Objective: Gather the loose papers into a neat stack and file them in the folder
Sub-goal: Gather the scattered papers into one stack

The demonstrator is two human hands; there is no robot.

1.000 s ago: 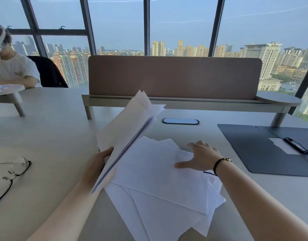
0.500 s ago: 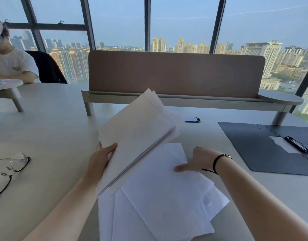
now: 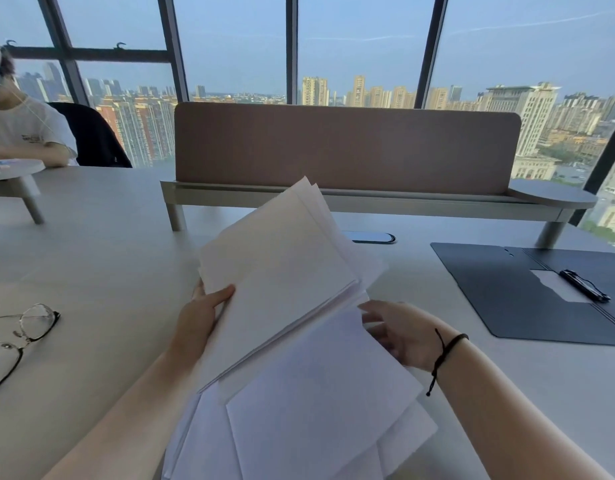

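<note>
My left hand (image 3: 200, 315) grips a bundle of white papers (image 3: 278, 271) by its left edge, lifted and tilted above the desk. Beneath it, several loose white sheets (image 3: 316, 410) lie fanned on the table near me. My right hand (image 3: 399, 336), with a black wrist cord, has its fingers around the right edge of the top loose sheet, just under the lifted bundle. The dark folder (image 3: 500, 292) lies open flat at the right, with a black clip (image 3: 583, 285) on its inner panel.
Eyeglasses (image 3: 18, 337) rest on the table at the left. A brown divider screen on a raised shelf (image 3: 347, 199) crosses the desk behind the papers, with a cable port (image 3: 372, 237) below it. Another person (image 3: 25, 133) sits at the far left.
The bundle in my left hand has swung rightward and flatter over the loose sheets. My right hand moved from pressing flat on the sheets to taking hold of a sheet's edge.
</note>
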